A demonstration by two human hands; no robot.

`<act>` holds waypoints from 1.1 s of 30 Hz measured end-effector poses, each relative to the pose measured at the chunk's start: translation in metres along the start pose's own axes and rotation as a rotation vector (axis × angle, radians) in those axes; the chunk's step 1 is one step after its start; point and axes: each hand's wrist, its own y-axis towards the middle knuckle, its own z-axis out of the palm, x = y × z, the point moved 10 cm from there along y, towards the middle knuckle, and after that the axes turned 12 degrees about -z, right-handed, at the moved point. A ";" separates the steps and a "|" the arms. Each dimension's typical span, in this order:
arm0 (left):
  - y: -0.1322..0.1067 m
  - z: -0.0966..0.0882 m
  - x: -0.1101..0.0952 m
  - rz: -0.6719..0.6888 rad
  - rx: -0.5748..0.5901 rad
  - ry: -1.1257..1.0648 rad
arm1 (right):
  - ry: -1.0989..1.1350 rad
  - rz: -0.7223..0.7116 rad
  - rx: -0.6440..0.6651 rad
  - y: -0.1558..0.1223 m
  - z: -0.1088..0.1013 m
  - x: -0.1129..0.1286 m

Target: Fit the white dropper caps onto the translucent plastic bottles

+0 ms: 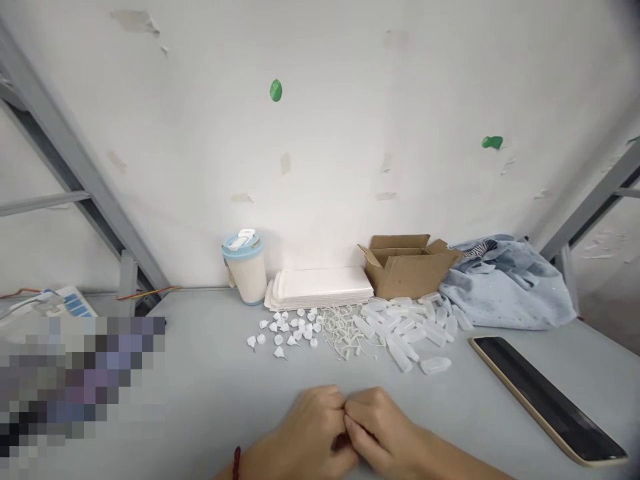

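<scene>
Plainly, left hand (316,425) and right hand (384,427) press together; the frontmost tube (435,365) lies with long axis crosswise.

Legible text, labels, brands, numbers, signs: none; blue-marked white item (77,304), far to the left of and beyond the fingers (367,399), markings too small to read

Left hand (320,421), right hand (383,427): curled, touching | From them, 11 o'clock: loose white pointed caps (309,327); blue-lidded cup (251,277) | 12 o'clock: pale cords (343,328); stacked white cards (323,283) | 1 o'clock: translucent sleeves (413,335); open carton (413,277) | 2 o'clock: blue-grey cloth (510,290) | 3 o'clock: phone (547,400)
</scene>
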 end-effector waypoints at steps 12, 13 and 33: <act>0.005 -0.020 0.021 -0.180 -0.075 -0.531 | 0.264 0.206 -0.221 -0.006 -0.018 -0.019; 0.005 -0.020 0.022 -0.178 -0.080 -0.526 | 0.264 0.194 -0.198 -0.005 -0.015 -0.018; 0.002 -0.012 0.036 -0.179 -0.048 0.085 | -0.201 0.140 0.397 0.010 -0.001 -0.001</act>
